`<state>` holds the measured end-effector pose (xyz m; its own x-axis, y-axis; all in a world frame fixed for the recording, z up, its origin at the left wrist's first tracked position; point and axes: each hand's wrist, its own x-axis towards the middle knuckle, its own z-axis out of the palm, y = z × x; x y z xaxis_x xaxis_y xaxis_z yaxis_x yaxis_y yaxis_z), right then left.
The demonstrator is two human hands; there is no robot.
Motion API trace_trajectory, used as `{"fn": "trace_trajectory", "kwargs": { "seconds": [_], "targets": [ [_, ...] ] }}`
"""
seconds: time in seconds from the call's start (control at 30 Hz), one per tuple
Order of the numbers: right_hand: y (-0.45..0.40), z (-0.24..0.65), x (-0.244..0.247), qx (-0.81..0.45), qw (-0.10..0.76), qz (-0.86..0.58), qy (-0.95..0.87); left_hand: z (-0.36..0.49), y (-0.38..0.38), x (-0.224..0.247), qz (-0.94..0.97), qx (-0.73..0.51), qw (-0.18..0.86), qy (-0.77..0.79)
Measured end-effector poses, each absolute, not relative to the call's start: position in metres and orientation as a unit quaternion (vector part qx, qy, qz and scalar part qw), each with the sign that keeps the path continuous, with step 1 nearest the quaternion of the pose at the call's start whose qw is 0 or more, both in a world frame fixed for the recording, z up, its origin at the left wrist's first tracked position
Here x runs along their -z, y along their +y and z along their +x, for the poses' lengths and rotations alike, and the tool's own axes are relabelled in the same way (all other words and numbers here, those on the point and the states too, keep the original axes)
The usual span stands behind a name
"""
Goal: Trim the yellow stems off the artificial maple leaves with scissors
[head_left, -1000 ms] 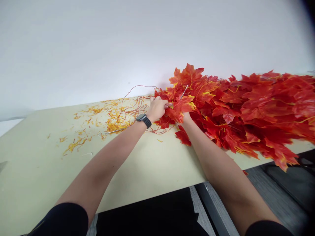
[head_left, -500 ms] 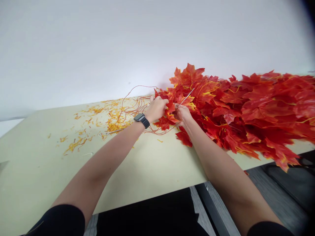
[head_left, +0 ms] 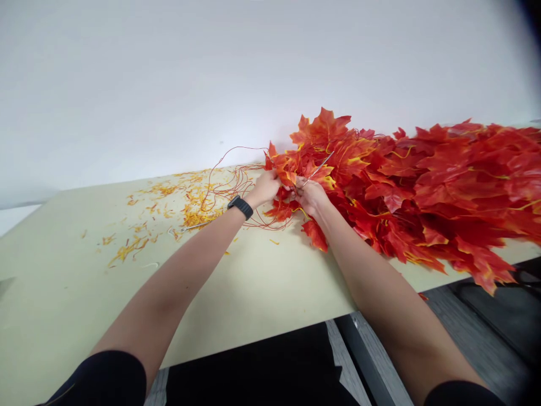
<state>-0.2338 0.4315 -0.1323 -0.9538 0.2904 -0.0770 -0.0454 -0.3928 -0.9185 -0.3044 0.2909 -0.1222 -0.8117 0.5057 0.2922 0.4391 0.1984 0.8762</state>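
My left hand (head_left: pixel 265 189) and my right hand (head_left: pixel 310 197) meet at the near left end of a large heap of artificial red-orange maple leaves (head_left: pixel 422 192). My left hand pinches a leaf cluster (head_left: pixel 284 169). My right fingertips hold the lower end of a thin metal needle (head_left: pixel 320 168), which angles up across the leaves. A tangle of thin red wire (head_left: pixel 236 183) runs from the leaves past my left wrist, which wears a black watch (head_left: pixel 240 207).
The heap fills the pale green tabletop (head_left: pixel 84 287) to the right, against a white wall (head_left: pixel 169 84). Yellow-orange scraps (head_left: pixel 194 211) and a short metal rod (head_left: pixel 194 226) lie left of my hands. Grey floor (head_left: pixel 473 332) shows beyond the table's near edge.
My hands have come closer together, and my left hand has drawn slightly left. The leaf cluster now rises above my left hand, and the needle sits a little lower.
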Motion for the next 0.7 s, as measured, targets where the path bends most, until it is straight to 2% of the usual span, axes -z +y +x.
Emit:
{"fn": "trace_trajectory", "kwargs": {
  "seconds": [0.27,0.43,0.7],
  "targets": [
    [0.429,-0.23,0.128,-0.817,0.106,-0.095,-0.559,-0.3,0.294,0.119,0.323,-0.613,0.103,0.713],
    [0.426,-0.23,0.131,-0.817,0.121,-0.073,-0.559,-0.295,0.292,0.115,0.331,-0.584,0.081,0.737],
    [0.427,-0.228,0.127,-0.803,0.108,-0.077,-0.581,-0.293,0.292,0.108,0.316,-0.593,0.115,0.732]
  ]
}}
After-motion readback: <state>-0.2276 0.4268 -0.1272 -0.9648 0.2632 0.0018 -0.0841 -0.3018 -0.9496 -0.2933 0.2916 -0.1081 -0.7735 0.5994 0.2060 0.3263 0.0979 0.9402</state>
